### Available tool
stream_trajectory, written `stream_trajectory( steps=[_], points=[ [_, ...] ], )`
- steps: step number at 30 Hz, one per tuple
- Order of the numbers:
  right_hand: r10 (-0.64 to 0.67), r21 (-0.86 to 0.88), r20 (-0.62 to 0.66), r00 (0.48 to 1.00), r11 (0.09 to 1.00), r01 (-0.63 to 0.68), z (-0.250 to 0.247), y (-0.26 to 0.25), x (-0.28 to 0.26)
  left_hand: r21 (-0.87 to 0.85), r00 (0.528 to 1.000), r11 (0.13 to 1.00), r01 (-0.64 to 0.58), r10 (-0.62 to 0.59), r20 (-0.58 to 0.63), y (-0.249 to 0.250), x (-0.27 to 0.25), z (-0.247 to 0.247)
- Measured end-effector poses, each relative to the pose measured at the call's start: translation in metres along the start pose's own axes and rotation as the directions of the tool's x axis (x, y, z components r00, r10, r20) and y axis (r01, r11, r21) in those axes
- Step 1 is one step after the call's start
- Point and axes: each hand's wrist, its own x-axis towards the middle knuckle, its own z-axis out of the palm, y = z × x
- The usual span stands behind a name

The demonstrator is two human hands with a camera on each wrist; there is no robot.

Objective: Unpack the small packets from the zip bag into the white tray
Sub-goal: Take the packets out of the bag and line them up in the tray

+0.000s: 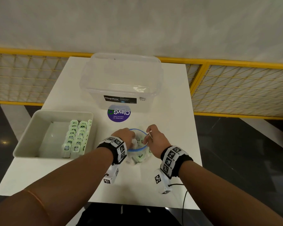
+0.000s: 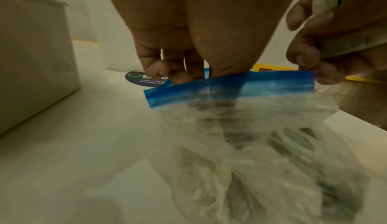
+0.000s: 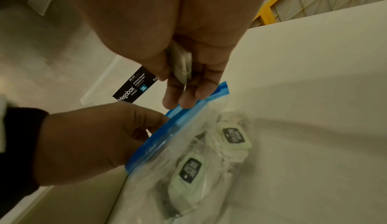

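The clear zip bag (image 1: 137, 150) with a blue zip rim (image 2: 230, 87) stands on the white table, and several pale green small packets (image 3: 188, 171) lie inside it. My left hand (image 1: 126, 137) reaches into the bag's mouth with curled fingers (image 2: 173, 75); what they hold is hidden. My right hand (image 1: 152, 136) pinches the right end of the rim and also keeps one small packet (image 3: 182, 62) tucked against its palm. The white tray (image 1: 31, 128) sits to the left, with rows of small packets (image 1: 77, 137) along its right side.
A clear Megabox storage box (image 1: 121, 82) stands behind the bag at the table's far end. A round purple sticker (image 1: 119, 115) lies between the box and the bag. A yellow mesh fence (image 1: 235, 88) runs beyond the table. A black cable (image 1: 185, 198) hangs off the near right edge.
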Motion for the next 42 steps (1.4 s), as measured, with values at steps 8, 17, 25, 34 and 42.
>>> stream_trajectory(
  steps=[8, 17, 25, 34, 42],
  points=[
    [0.048, -0.091, 0.033, 0.998, 0.995, -0.045, 0.005, -0.008, 0.007, -0.038, 0.995, 0.999, -0.039, 0.035, -0.092, -0.006, -0.009, -0.014],
    [-0.031, -0.116, -0.040, 0.999, 0.993, 0.026, 0.021, -0.064, 0.022, -0.350, 0.906, 0.885, -0.306, 0.158, -0.393, -0.051, -0.056, -0.073],
    [-0.030, 0.024, -0.086, 0.996, 0.999, 0.032, 0.063, -0.133, 0.035, -0.026, 0.919, 0.955, -0.295, 0.276, -0.282, -0.124, -0.093, -0.123],
    [-0.324, -0.225, -0.231, 0.917, 0.935, 0.273, 0.125, -0.180, 0.053, 0.094, 0.926, 0.960, -0.264, 0.279, -0.254, -0.188, -0.107, -0.130],
    [-0.255, -0.241, -0.177, 0.950, 0.948, 0.210, 0.158, -0.201, 0.070, -0.047, 0.939, 0.962, -0.267, 0.249, -0.239, -0.241, -0.112, -0.129]
  ],
)
